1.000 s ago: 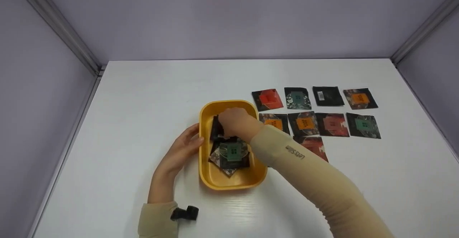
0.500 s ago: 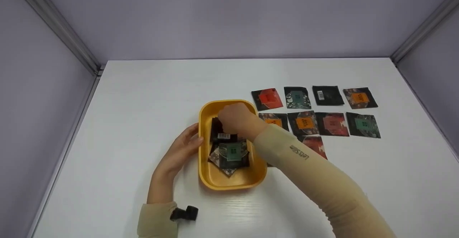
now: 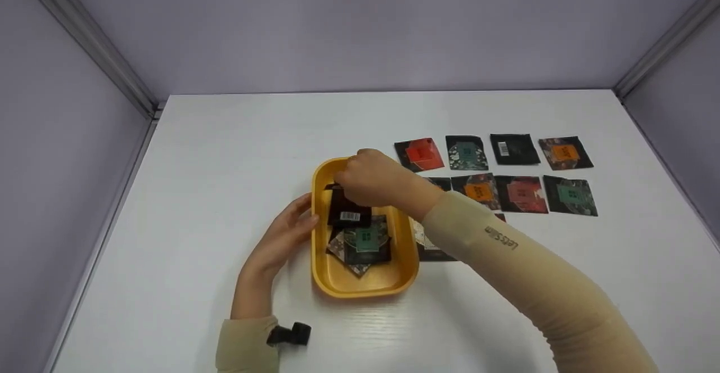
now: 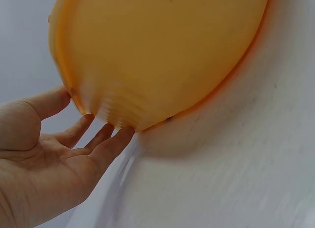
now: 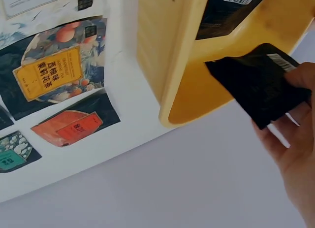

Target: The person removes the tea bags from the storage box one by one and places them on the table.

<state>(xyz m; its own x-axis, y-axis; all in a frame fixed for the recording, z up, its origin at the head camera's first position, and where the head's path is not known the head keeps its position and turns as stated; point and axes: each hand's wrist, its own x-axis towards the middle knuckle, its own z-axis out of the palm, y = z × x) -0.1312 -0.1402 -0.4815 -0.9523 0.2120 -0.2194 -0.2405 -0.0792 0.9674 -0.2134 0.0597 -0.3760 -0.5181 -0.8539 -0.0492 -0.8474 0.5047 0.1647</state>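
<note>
My left hand (image 3: 284,235) rests against the left side of a yellow bin (image 3: 365,293), its thumb at the rim. In the left wrist view the fingertips (image 4: 129,131) touch the outer wall. My right hand (image 3: 374,179) is over the bin's far end. The right wrist view shows it pinching a black tea sachet (image 5: 263,82) between thumb and fingers, raised above the bin floor. Inside the bin lie more sachets: a black one with a barcode (image 3: 349,215), and a green-labelled one (image 3: 367,239) atop others.
On the white table, right of the bin, sachets lie in rows, including a red one (image 3: 419,154), a barcode-side-up one (image 3: 514,149) and an orange-labelled one (image 3: 565,153). My right forearm hides part of the nearest row. Grey panels enclose the table's back and sides.
My right hand has moved up and slightly right toward the bin's far rim, with a sachet in its fingers. The barcoded sachet in the bin shows more. My left hand stays put.
</note>
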